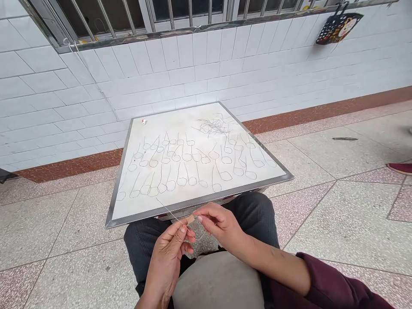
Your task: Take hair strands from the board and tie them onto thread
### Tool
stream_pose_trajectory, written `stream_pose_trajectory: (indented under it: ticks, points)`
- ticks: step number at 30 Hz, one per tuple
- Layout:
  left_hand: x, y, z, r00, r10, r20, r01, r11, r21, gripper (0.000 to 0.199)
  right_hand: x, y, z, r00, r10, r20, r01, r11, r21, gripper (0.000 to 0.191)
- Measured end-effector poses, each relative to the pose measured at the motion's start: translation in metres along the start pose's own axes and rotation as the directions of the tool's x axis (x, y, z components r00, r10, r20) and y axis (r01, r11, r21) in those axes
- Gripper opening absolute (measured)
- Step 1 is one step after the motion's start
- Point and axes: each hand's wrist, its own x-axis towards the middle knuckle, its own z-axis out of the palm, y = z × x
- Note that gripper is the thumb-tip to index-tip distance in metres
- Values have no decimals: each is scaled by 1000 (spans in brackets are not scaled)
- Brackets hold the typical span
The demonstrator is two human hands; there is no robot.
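Above my lap, just off the near edge of the table, my left hand [169, 251] pinches a thin wire [165, 209] between thumb and fingers. One straight end of that wire sticks out up and left over the table edge; the other part curves below the fingers. My right hand [222, 223] has thumb and forefinger closed on the curved end, close to the left fingertips. A tan wrap [190, 219] covers the tip of a left finger. On the white table [170, 122] lie several wires bent into loops with straight tails [182, 181].
A tangled pile of straight wires [214, 125] lies at the table's back right. A small white and red object [143, 122] is near the back left corner. Behind stands a tiled wall [199, 81] with a barred window; a dotted bag [337, 30] hangs right. A shoe [399, 168] shows at far right.
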Motion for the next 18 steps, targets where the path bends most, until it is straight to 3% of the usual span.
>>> stream_pose_trajectory:
  ticks: [4,18]
  points:
    - [2,0,0,1000,17,6,-18,999,40,36,1,0,-1,998,-62,-5,62,994,-93,19]
    - [4,1,-2,997,37,64,-44,994,105,32,-2,-2,-4,998,-53,23,56,983,-176,26]
